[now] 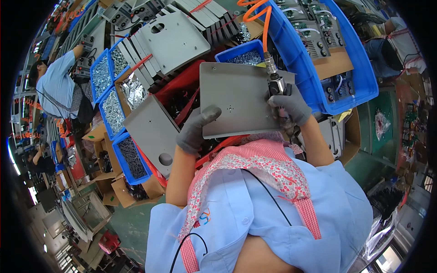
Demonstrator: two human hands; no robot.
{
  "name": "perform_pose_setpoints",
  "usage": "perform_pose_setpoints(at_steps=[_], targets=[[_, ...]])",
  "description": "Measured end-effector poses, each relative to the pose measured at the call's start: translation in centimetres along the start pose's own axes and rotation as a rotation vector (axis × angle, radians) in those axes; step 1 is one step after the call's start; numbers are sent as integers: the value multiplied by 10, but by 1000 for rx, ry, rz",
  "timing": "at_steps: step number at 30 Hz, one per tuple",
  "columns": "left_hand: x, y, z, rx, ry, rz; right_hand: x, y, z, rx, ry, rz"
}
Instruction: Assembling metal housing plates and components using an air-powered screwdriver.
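Factory workshop: blue plastic bins (239,50) of silvery metal screws (248,58), stacked grey metal panels (175,41), coiled orange hose (266,29)

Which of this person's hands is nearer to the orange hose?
The right hand: just below the end of the orange hose, gripping the handheld tool joined to it. The left hand is farther, down and left, thumb on the grey plate.
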State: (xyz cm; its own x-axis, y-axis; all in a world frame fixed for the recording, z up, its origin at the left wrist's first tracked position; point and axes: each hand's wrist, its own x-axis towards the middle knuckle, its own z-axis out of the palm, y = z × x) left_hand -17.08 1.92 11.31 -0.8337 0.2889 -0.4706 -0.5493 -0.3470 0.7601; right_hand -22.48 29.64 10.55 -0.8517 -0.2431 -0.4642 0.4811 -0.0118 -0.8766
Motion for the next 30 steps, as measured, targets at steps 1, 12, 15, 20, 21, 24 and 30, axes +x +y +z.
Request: perform_pose_setpoints(at_steps=[1,12,15,20,21,24,30], targets=[[-1,1,2,2,9,-1,-1,-2,1,-2,6,-6],[1,9,11,-5,65,8,-7,-12,3,-98,1,-41],[4,5,11,-10,77,44,-7,-13,2,-97,53,-166],[6,8,-26,-26,156,231,-16,-53,-10,32,5,-276],[6,1,-45,-78,236,265,-18,-62,-16,82,0,-344],[1,10,-62,-204,346,341,-15,-73,-22,208,108,-540],[-12,10,-93,-461,168,532,46,-14,-43,339,386,-645]])
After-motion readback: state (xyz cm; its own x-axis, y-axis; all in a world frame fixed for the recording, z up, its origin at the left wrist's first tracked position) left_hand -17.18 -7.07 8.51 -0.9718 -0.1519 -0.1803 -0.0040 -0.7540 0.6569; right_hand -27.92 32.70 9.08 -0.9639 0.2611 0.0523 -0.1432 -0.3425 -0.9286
